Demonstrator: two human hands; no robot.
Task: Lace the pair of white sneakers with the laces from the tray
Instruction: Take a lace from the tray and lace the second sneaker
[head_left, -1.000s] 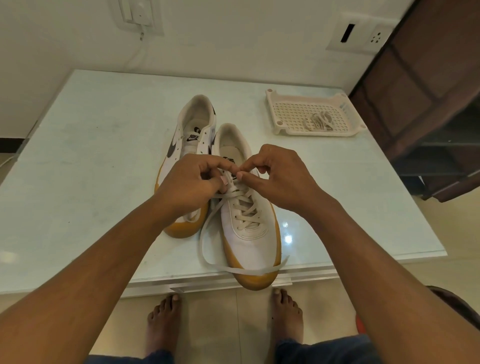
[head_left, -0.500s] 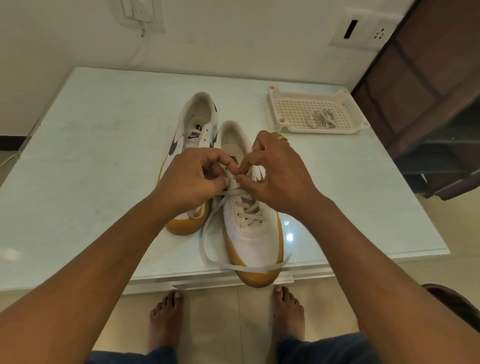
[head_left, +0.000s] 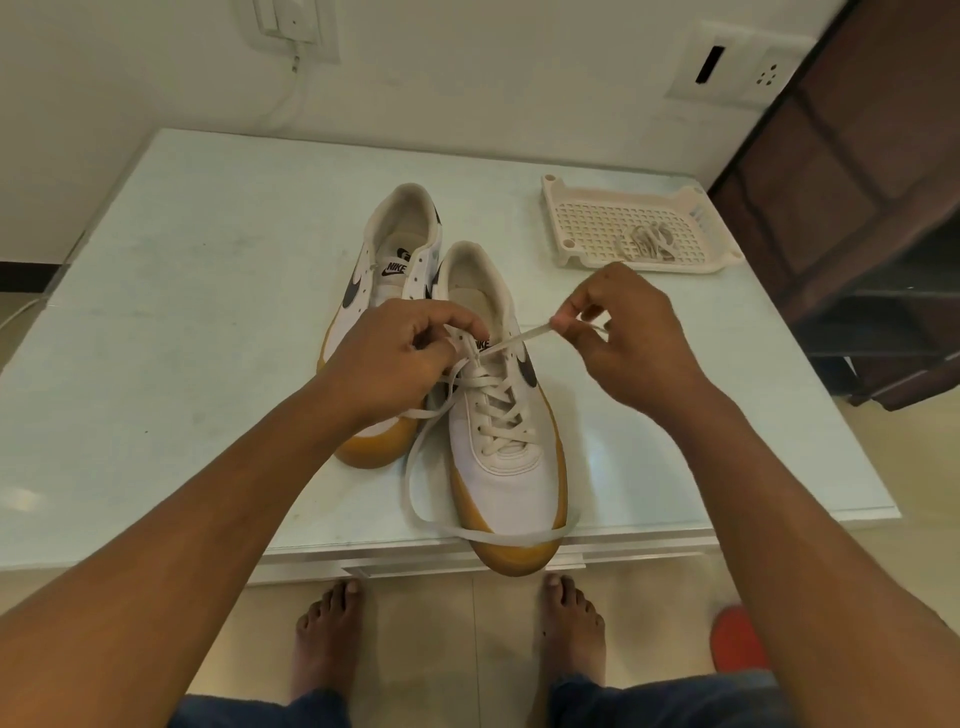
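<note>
Fingers: right fingers (head_left: 566, 318) pinch lace (head_left: 514, 341) end; left fingers (head_left: 456, 325) pinch shoe (head_left: 511, 478) at eyelet (head_left: 474, 358).
Lace axis: we see it taut, eyelet to right fingers.

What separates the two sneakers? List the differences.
The nearer sneaker has a lace criss-crossed through its eyelets; the farther sneaker shows bare eyelets. The nearer sneaker's toe overhangs the table edge; the farther sneaker lies wholly on it. Both are white with dark swooshes and tan soles.
</note>
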